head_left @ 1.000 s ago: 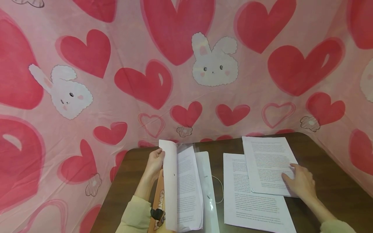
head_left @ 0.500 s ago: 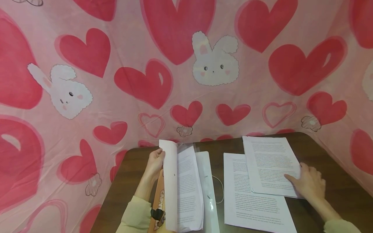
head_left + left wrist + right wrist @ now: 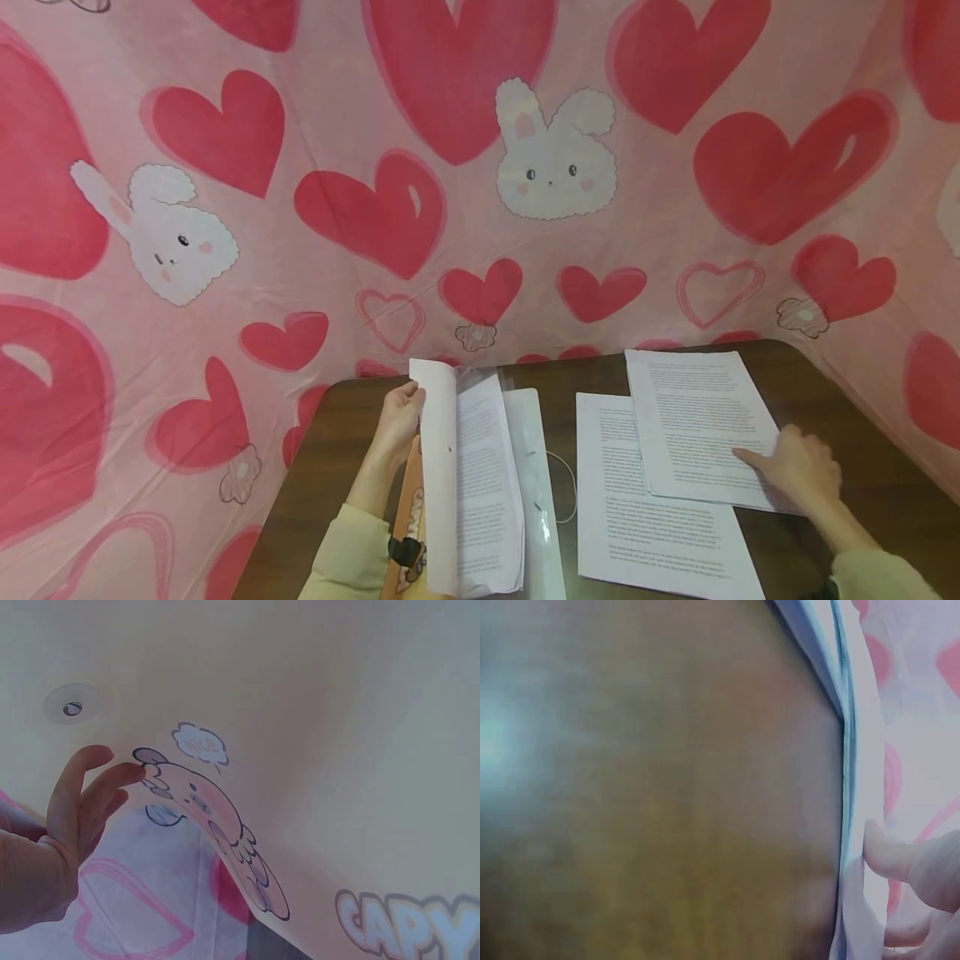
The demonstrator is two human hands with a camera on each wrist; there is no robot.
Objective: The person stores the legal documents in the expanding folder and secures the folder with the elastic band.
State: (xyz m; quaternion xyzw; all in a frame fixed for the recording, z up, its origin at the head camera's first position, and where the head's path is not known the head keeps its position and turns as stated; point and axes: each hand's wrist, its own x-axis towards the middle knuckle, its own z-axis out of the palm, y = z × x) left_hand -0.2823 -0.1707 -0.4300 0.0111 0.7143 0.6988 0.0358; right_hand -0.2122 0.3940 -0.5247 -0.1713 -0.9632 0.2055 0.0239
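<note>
Left of the folder (image 3: 438, 500), the left hand (image 3: 399, 412) reaches from a pale sleeve (image 3: 345, 550). Its grip is narrow, bent fingers pinching the upper left edge of the folder's raised cover; the left wrist view shows the fingertips at a cartoon animal (image 3: 195, 795) on its printed face. Inside the folder, right of that cover, lie printed sheets (image 3: 483, 492), and a white cord (image 3: 573, 492) loops out beyond its right side. Farther right of the folder, a lower stack (image 3: 660, 542) of printed pages rests on the worktop (image 3: 311, 483), its upper right part covered by an upper stack (image 3: 697, 417). At this stack's right edge, farthest right of the folder, the right hand (image 3: 806, 471) has a narrow grip: the thumb lies on the top page, the other fingers bend at the edge, and how far they reach underneath I cannot tell.
</note>
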